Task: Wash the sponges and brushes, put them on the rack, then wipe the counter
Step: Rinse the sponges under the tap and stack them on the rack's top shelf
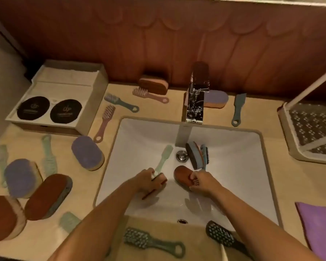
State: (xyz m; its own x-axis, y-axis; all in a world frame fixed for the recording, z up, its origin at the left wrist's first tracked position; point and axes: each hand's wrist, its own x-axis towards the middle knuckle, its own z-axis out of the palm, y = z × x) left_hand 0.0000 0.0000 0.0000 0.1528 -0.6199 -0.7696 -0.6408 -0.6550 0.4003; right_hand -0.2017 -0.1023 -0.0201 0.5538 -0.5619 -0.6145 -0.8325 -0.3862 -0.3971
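Head view: red sponge (183, 177) inside right grip (199, 182).

Sink basin (233, 185), white and rectangular, sunk in the desk (262, 110). In it: a red-brown sponge (182, 176) beneath the right hand (200, 182); a pale mint brush (163, 159) and a second reddish sponge (163, 180), both gripped in the left hand (149, 178); a blue-backed sponge (193, 155) on edge against a blue brush (204, 154). On the desk, left: purple sponges (88, 152), red-brown sponges (47, 195), pink brush (105, 122), teal brush (120, 102). Behind the basin: a brown-topped sponge (154, 83), a purple sponge (215, 97). Front edge: two dark-bristled brushes (149, 240), bristles up. Right: white rack (312, 129); purple cloth (320, 223).
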